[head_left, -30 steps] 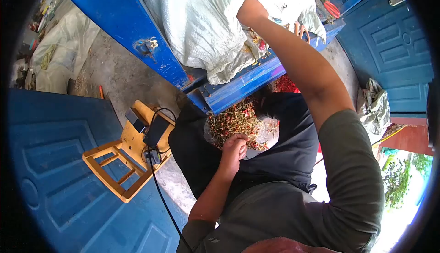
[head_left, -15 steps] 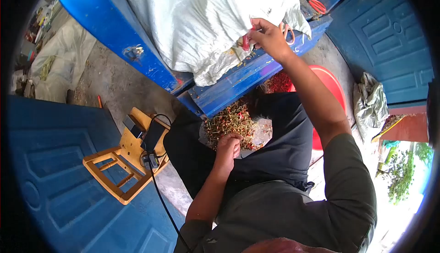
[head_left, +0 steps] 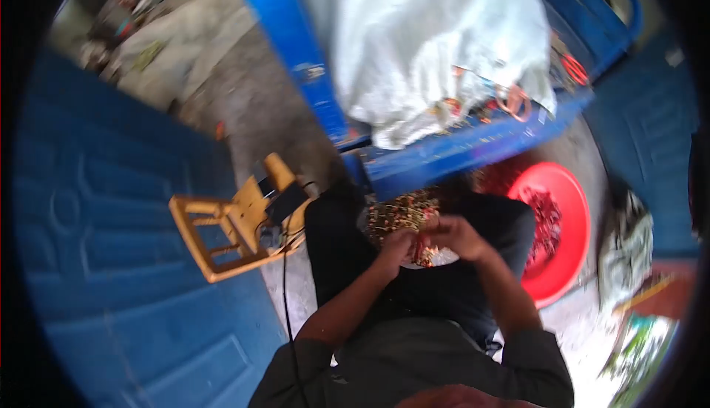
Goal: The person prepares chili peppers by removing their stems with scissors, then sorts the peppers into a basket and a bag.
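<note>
Over the lap, the left hand [head_left: 397, 250] and right hand [head_left: 458, 235] meet with fingertips pinched on 1 small red pepper [head_left: 423, 248], held above the heap of stems [head_left: 399, 212] lying there, likely so scraps fall onto it, the red basin [head_left: 574, 239] near on the right.

My left grip [head_left: 396, 249] and right grip [head_left: 455, 234] meet mid-frame, just below the heap of stems [head_left: 396, 212] in my lap. The basin [head_left: 569, 260] sits to their right on the ground. The stool [head_left: 222, 223] stands to their left, with a device [head_left: 285, 202] on it. At the top, the sack [head_left: 421, 45] lies on the cart bed [head_left: 458, 153]. A door [head_left: 111, 260] fills the lower left.
</note>
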A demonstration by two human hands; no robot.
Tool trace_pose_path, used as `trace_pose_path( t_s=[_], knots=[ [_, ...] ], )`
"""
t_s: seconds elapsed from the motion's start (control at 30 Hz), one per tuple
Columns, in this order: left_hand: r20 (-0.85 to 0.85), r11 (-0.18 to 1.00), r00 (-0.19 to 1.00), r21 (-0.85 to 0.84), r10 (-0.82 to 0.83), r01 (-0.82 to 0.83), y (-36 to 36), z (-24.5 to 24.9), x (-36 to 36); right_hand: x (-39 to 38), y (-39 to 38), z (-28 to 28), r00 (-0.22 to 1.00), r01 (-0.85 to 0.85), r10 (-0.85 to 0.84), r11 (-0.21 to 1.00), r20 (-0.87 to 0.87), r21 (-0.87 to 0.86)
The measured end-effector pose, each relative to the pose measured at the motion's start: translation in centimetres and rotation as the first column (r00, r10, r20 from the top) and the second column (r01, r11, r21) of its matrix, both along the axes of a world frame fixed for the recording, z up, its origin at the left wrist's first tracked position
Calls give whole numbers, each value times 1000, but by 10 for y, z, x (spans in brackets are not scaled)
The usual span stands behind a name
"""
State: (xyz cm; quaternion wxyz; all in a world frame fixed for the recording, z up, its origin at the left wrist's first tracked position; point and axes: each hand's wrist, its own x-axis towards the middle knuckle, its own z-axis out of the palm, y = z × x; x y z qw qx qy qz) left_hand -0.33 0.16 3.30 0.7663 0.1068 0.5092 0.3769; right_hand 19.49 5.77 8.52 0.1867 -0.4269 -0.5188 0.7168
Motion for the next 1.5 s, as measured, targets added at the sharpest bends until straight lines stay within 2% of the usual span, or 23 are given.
trace_pose_path(
  t_s=[0.03,0.07,0.13,0.17,0.23,0.37,0.47,0.5,0.57,0.67,0.7,0.73,0.8,0.87,1.0,1.07,1.1,1.17,1.2,1.27,1.4,1.47,1.5],
  knots=[
    [-22,999,1000,51,-10,11,0,-3,1,-12,-14,6,997,62,-66,994,-49,-87],
    [-45,995,998,97,-33,37,0,-7,0,-22,-22,8,993,99,-100,995,-59,-28],
    [6,994,1000,108,29,-30,-4,-18,-8,-29,-31,-10,997,60,-44,948,-56,313],
    [78,991,996,128,41,-51,-3,-23,-10,-33,-34,-11,998,45,-26,947,-66,319],
    [27,992,999,122,34,-37,-2,-29,-9,-37,-39,-10,997,76,-75,988,-10,134],
    [36,990,998,127,48,-52,0,-19,-10,-44,-46,-8,993,98,-91,991,-72,91],
    [9,993,999,112,33,-34,3,3,-18,-60,-50,-9,996,82,-93,783,-14,617],
    [-30,997,999,75,12,-10,3,6,-18,-60,-50,-7,996,79,-90,782,-12,618],
    [-8,999,1000,40,9,-8,1,5,-16,-62,-48,1,958,-58,-116,819,264,570],
    [-8,1000,1000,29,-7,7,-3,-32,-8,-69,-53,-2,892,37,-245,877,380,479],
    [-27,999,1000,52,-15,17,-3,-45,-4,-70,-55,-9,891,34,-244,877,382,480],
    [-25,999,1000,51,-14,15,-2,-47,0,-73,-58,-21,860,100,-347,833,374,544],
    [-144,968,989,251,11,26,1,-48,5,-75,-60,-32,821,158,-446,778,357,608],
    [-150,966,989,255,-1,39,1,-46,7,-77,-59,-34,725,258,-559,762,403,594],
    [-163,969,979,194,-124,155,1,-34,3,-49,-52,-81,728,238,-574,724,375,648],
    [-154,969,980,189,-128,156,4,-17,1,-42,-51,-93,824,358,-462,873,328,331],
    [-148,965,980,203,-136,165,5,-9,0,-38,-51,-91,825,355,-460,874,329,332],
    [-144,961,979,217,-141,171,4,0,-2,-38,-46,-46,911,412,-395,890,118,-198],
    [-90,971,992,210,-93,110,3,3,-2,-38,-44,-33,912,410,-393,891,119,-197],
    [-31,979,998,198,-46,51,1,2,1,-36,-44,-18,908,377,-418,840,-21,-389],
    [-7,981,999,192,-39,39,2,-11,5,-39,-44,-23,874,463,-484,800,48,-381],
    [32,981,999,196,-18,12,3,-12,7,-40,-43,-35,844,530,-505,835,180,-149],
    [42,981,999,192,-12,3,4,-12,8,-39,-43,-39,845,529,-504,835,179,-152]
  ],
)
